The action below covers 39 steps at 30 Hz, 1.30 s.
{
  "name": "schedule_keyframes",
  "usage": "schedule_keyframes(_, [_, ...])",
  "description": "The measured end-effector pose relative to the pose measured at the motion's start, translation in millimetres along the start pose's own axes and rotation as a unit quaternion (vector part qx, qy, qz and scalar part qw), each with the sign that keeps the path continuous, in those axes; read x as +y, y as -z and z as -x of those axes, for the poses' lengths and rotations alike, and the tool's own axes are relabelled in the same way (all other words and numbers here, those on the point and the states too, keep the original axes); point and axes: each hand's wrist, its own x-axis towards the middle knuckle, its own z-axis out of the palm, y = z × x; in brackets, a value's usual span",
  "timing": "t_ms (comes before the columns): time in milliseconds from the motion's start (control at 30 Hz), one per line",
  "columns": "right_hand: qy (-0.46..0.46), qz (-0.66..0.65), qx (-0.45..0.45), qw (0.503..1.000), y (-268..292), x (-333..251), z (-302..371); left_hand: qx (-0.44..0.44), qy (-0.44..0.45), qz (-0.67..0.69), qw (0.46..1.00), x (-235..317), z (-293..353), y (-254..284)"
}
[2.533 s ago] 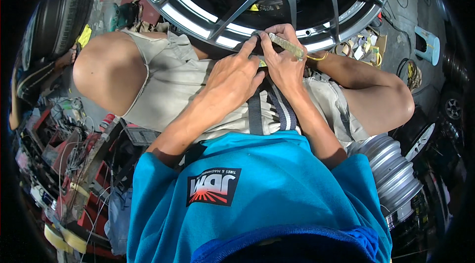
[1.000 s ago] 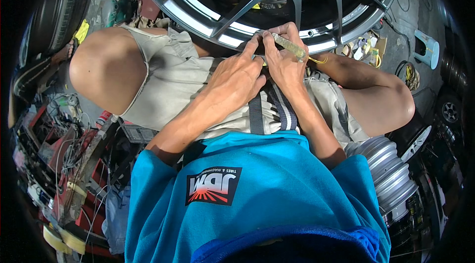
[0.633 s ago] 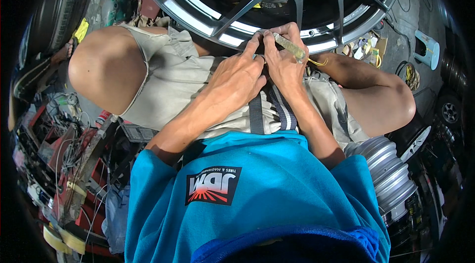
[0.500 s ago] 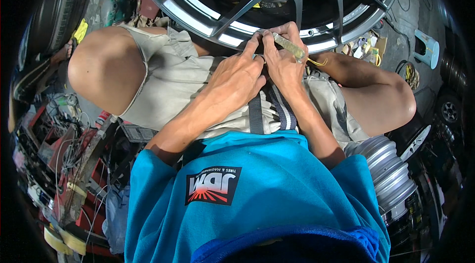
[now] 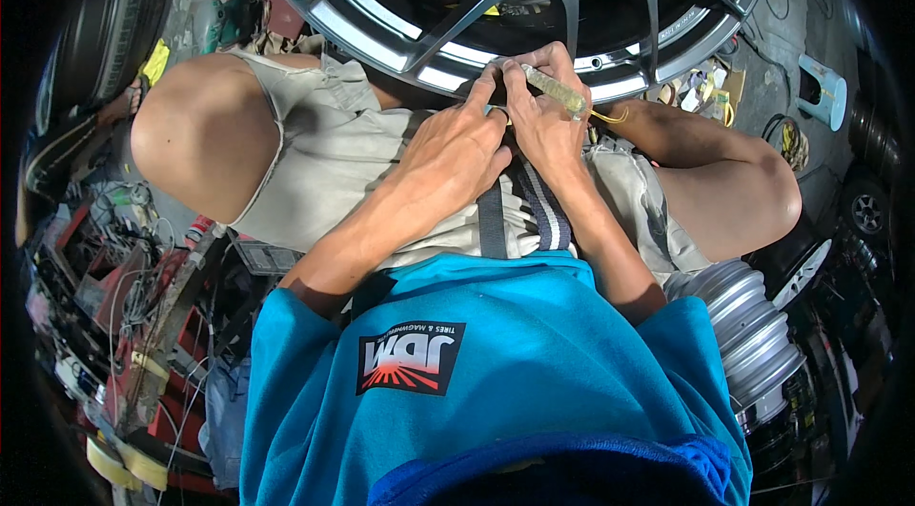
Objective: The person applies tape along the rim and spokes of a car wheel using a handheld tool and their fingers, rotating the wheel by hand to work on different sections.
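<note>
A silver-grey multi-spoke alloy wheel (image 5: 434, 72) lies in front of me, its near rim edge just beyond my hands. My right hand (image 5: 548, 120) is closed round a slim tool with a yellowish, wrapped-looking handle (image 5: 560, 94); a thin yellow cord (image 5: 610, 115) trails from its end. The tool's working tip is hidden among the fingertips at the rim. Close beside it, my left hand (image 5: 453, 149) has its fingers bent, the index fingertip meeting the right fingers at the rim edge. What the left fingers hold, if anything, is hidden.
My bent knees flank the hands. Cluttered red shelving with wires (image 5: 124, 287) stands at left, below a tyre (image 5: 100, 20). To the right are a light blue plastic stool (image 5: 822, 91), silver steel rims (image 5: 739, 325) and more wheels. Cables lie on the floor.
Both hands and the tool stay almost in place at the rim edge. The wheel appears very slightly shifted to the left in the picture.
</note>
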Motion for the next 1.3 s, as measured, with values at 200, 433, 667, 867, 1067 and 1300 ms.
schedule_keyframes(200, [-0.007,0.013,0.000,1.000,2.1,-4.8,0.5,-0.008,-0.011,-0.001,1.000,0.4,-1.0,2.0])
schedule_keyframes(433, [0.000,0.014,0.003,1.000,0.4,-1.4,1.1,-0.008,-0.002,-0.003,1.000,-4.6,-1.0,-5.0])
schedule_keyframes(667, [0.001,0.007,-0.004,1.000,0.8,-2.6,0.2,-0.007,0.003,-0.010,1.000,-2.8,-1.2,-4.0])
schedule_keyframes(867, [-0.007,0.018,-0.020,1.000,3.4,-2.1,0.0,-0.014,0.007,-0.013,1.000,2.7,-3.3,-0.2])
schedule_keyframes(1067, [0.004,0.032,-0.016,0.999,5.4,-4.0,-0.3,-0.010,0.013,-0.011,1.000,1.2,-1.5,-2.6])
schedule_keyframes(1300, [-0.023,-0.049,-0.014,0.998,7.2,-2.4,3.7,-0.010,0.011,-0.014,1.000,1.9,-0.5,-1.7])
